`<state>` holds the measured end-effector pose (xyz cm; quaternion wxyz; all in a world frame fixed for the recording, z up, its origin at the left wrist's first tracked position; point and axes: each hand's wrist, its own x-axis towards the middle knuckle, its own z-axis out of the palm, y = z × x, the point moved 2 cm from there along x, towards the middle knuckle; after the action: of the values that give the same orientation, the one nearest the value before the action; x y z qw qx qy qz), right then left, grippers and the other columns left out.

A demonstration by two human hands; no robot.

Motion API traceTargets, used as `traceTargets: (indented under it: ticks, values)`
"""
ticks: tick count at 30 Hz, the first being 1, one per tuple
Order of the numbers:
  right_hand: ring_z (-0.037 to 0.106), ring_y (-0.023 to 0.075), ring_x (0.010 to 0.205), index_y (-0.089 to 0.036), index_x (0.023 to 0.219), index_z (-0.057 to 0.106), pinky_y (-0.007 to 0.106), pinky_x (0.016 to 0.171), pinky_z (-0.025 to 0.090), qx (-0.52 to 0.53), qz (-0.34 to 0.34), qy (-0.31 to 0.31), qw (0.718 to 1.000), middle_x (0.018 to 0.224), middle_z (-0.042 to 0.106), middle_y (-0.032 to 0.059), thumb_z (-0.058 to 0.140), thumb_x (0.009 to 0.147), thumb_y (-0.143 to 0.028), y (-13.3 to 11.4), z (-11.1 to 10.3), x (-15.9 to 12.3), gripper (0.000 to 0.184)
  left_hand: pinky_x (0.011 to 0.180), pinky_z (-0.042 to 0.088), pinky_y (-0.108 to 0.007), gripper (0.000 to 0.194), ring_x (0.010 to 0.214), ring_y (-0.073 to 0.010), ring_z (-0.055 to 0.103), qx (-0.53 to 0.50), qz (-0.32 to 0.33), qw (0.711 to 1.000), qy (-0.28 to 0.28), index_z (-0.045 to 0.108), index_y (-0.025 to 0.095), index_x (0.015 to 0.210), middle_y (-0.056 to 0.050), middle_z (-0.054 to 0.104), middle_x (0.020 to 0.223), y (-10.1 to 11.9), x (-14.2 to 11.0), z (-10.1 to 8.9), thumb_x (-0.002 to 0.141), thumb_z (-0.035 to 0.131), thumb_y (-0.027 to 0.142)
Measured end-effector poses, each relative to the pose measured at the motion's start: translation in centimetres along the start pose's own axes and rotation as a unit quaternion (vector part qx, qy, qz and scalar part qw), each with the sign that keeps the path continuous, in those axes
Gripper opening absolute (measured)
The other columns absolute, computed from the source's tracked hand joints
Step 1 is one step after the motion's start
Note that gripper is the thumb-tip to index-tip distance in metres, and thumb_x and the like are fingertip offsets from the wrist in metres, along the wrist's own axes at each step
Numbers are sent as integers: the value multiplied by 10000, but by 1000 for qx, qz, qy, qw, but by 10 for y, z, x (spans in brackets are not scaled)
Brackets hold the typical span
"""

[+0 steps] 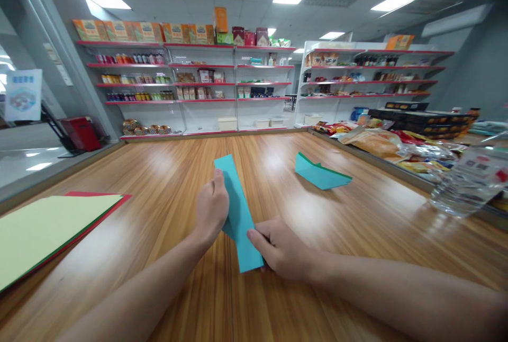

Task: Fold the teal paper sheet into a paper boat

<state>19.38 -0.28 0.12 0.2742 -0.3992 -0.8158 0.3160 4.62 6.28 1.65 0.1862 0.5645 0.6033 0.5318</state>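
Observation:
A folded strip of blue paper (239, 209) is held slantwise above the wooden table, its far end leaning left. My left hand (213, 205) grips its left edge near the far end, thumb along the paper and the other fingers mostly hidden. At the lower right edge, my right hand (280, 249) pinches the strip, with the thumb on top and the fingers underneath. Part of another fold shows below the strip at its left side. Farther off to the right lies a folded blue paper boat (323, 173) with a green edge, apart from both hands.
On the left of the wooden table (174, 167) lies a stack of coloured paper sheets (55, 231), pale yellow uppermost. A clear plastic bottle (468, 183) stands at the right, near snack packets (373, 143) and dark boxes (424, 119). Stocked shelves (202, 66) line the back.

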Motion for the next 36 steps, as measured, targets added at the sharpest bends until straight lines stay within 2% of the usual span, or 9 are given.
traceTargets:
  ticks: [4,8,12,17,23,30,36]
  values:
    - [506,92,452,-153,576,500,186,453,341,-1,9,21,1000,504,563,16,306,943,-326,4,0,1,450,505,266,-285,494,572,-200,515,47,19,999,-16,525,188,617,-46,573,613,-4,0,1,921,254,466]
    - [438,79,441,-164,557,424,193,440,281,-32,-17,33,999,489,489,-10,322,934,-328,4,1,0,423,503,254,-284,529,536,-199,511,86,16,996,-24,509,189,553,-56,572,579,-3,1,-1,921,242,461]
    - [344,66,436,-174,552,328,207,437,224,-60,-35,36,997,485,364,-39,339,920,-323,4,2,-1,397,490,241,-278,535,497,-179,492,79,26,996,-14,484,190,502,-47,555,543,-2,3,-2,916,261,445]
    - [330,67,457,-176,568,331,211,444,222,-52,-34,20,998,509,354,-40,343,916,-327,5,3,0,380,467,231,-270,542,452,-152,455,46,19,999,-14,409,196,445,-21,502,481,-4,3,-1,912,280,437]
    - [301,59,437,-176,547,311,207,428,199,-45,-42,32,998,491,302,-51,373,898,-313,3,0,-2,382,451,214,-275,566,433,-149,432,34,6,999,-4,359,204,437,-8,458,447,-2,1,-1,897,295,527]
    - [301,56,435,-174,543,316,202,427,203,-56,-36,48,997,486,313,-53,397,886,-297,2,-3,0,373,462,215,-272,571,463,-166,455,39,8,999,7,374,205,441,-26,489,475,-4,1,-1,889,295,549]
    - [335,59,427,-159,536,412,199,431,232,-60,-59,8,996,474,395,-39,404,890,-280,-1,0,-1,374,458,211,-274,568,444,-168,447,48,-1,999,12,367,212,429,-23,467,451,-13,6,0,888,297,539]
